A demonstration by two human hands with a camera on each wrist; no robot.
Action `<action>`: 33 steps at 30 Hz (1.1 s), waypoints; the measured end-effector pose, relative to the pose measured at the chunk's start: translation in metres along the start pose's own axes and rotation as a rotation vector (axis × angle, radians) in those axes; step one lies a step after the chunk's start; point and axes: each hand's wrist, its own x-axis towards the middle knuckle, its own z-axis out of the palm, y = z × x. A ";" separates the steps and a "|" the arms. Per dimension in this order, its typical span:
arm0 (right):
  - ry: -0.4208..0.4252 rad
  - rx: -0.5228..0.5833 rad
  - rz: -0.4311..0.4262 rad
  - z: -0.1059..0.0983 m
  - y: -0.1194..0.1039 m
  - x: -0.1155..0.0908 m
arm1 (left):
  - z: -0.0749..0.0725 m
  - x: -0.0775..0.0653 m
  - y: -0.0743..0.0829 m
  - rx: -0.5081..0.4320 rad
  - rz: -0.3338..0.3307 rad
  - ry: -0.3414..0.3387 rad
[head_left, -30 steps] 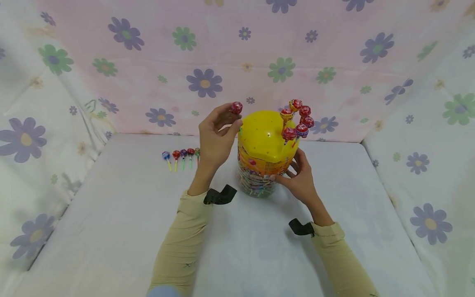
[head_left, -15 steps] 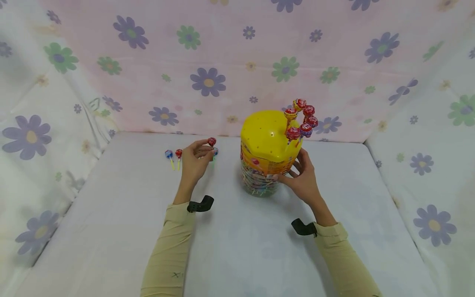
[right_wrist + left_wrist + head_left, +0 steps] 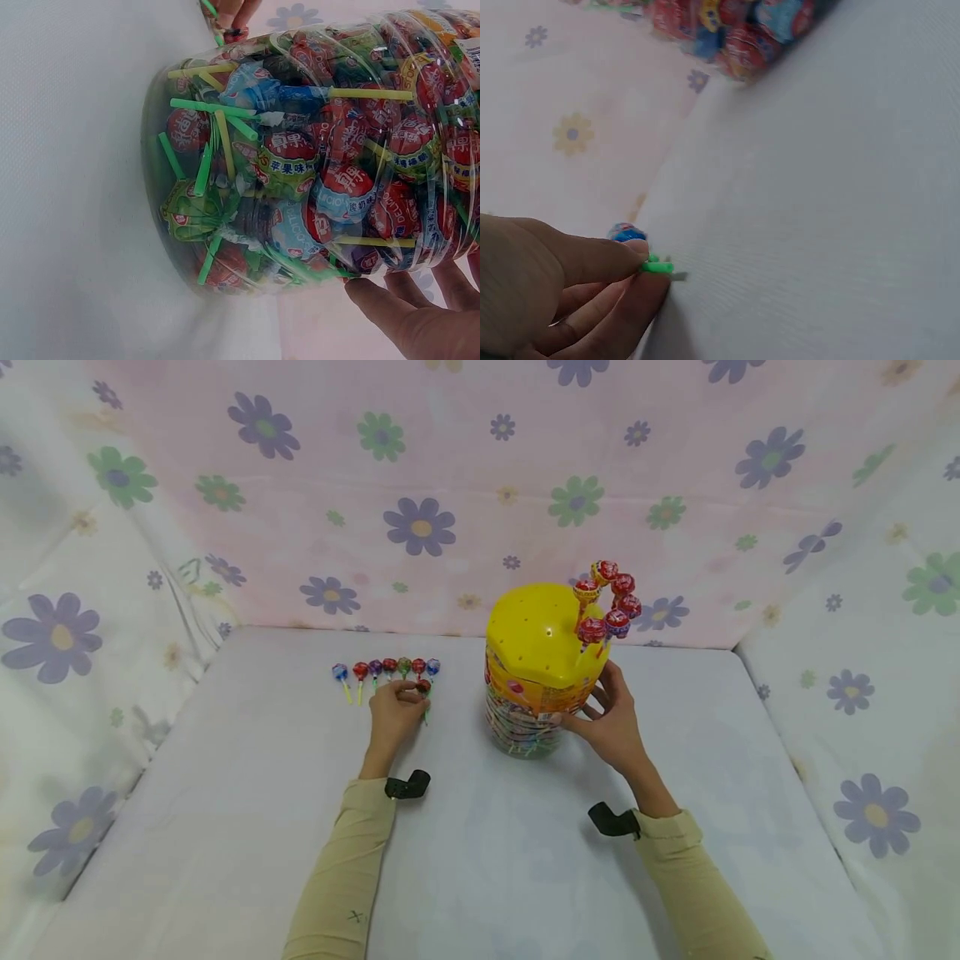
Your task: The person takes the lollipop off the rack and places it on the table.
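Observation:
In the head view my left hand (image 3: 396, 717) pinches a dark red lollipop (image 3: 423, 687) low over the table, just in front of a row of several lollipops (image 3: 360, 671). The green stick (image 3: 658, 267) pokes out between thumb and finger in the left wrist view. My right hand (image 3: 611, 727) grips the side of a clear ribbed jar (image 3: 517, 718), which has a yellow lid (image 3: 525, 631). Wrapped lollipops with green and yellow sticks fill the jar in the right wrist view. Several lollipops (image 3: 627, 606) stand upright in the lid's right side, in a curve.
A white cloth covers the table (image 3: 480, 860). Behind it hangs a pink flowered cloth (image 3: 480, 468), with pale flowered cloth (image 3: 67, 710) at the sides. Small holes dot the lid. A black wrist mount (image 3: 408, 785) sits on my left cuff.
My left hand has moved left and down from beside the lid to the front of the lollipop row, carrying the red lollipop. My right hand stays on the jar.

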 end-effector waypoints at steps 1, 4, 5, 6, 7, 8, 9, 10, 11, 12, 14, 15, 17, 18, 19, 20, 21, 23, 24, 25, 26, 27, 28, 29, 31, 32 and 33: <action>0.000 -0.001 0.001 0.000 0.000 0.000 | 0.001 0.000 -0.001 0.009 0.004 0.003; -0.001 -0.002 0.006 0.000 -0.001 0.000 | 0.002 -0.002 -0.001 0.025 0.022 0.007; -0.001 -0.001 0.007 0.000 -0.001 0.001 | 0.002 -0.002 -0.001 0.028 0.031 0.009; -0.001 -0.001 0.008 0.000 -0.001 0.001 | 0.002 -0.002 0.000 0.036 0.041 0.012; -0.002 0.001 0.009 0.000 -0.002 0.001 | 0.001 -0.003 0.002 0.040 0.052 0.017; -0.003 0.002 0.012 0.000 -0.002 0.001 | 0.000 -0.003 0.004 0.046 0.062 0.020; -0.004 0.004 0.013 0.000 -0.002 0.001 | -0.001 -0.003 0.007 0.050 0.071 0.024; -0.005 0.005 0.014 0.000 -0.002 0.001 | -0.003 -0.003 0.010 0.055 0.084 0.027; -0.005 0.006 0.016 0.000 -0.002 0.001 | -0.005 -0.003 0.014 0.060 0.101 0.031; -0.005 0.007 0.016 0.000 -0.002 0.001 | -0.007 -0.003 0.019 0.061 0.121 0.033; -0.006 0.010 0.014 0.000 -0.003 0.001 | -0.011 -0.003 0.029 0.055 0.175 0.038; -0.007 0.012 0.011 0.000 -0.003 0.001 | -0.013 -0.004 0.036 0.046 0.206 0.040; -0.007 0.014 0.006 0.001 -0.004 0.001 | -0.017 -0.005 0.049 0.017 0.274 0.050; -0.006 0.015 0.005 0.001 -0.004 0.000 | -0.019 -0.006 0.055 -0.009 0.307 0.057; -0.006 0.017 0.003 0.001 -0.005 0.000 | -0.020 -0.008 0.063 -0.034 0.334 0.065; -0.005 0.017 0.003 0.001 -0.005 0.000 | -0.021 -0.010 0.070 -0.069 0.361 0.073; -0.004 0.016 0.005 0.001 -0.005 0.000 | -0.021 -0.013 0.078 -0.103 0.383 0.080; -0.003 0.014 0.006 0.001 -0.005 -0.001 | -0.021 -0.020 0.095 -0.193 0.431 0.087; -0.002 0.014 0.006 0.001 -0.005 -0.001 | -0.021 -0.024 0.103 -0.241 0.456 0.084; -0.003 0.014 0.006 0.001 -0.005 -0.001 | -0.021 -0.027 0.112 -0.286 0.482 0.075; -0.003 0.012 0.006 0.001 -0.006 -0.001 | -0.021 -0.031 0.120 -0.327 0.511 0.063; -0.003 0.012 0.005 0.001 -0.006 -0.001 | -0.020 -0.035 0.128 -0.359 0.537 0.048; -0.004 0.012 0.005 0.001 -0.006 -0.001 | -0.019 -0.038 0.136 -0.391 0.566 0.028; -0.004 0.012 0.005 0.001 -0.006 0.000 | -0.019 -0.041 0.144 -0.408 0.592 0.007; -0.003 0.009 0.009 0.001 -0.005 0.000 | -0.016 -0.048 0.158 -0.419 0.632 -0.038; -0.003 0.007 0.012 0.001 -0.005 0.000 | -0.015 -0.052 0.165 -0.423 0.650 -0.065; -0.004 0.006 0.015 0.000 -0.005 0.000 | -0.013 -0.055 0.172 -0.425 0.665 -0.094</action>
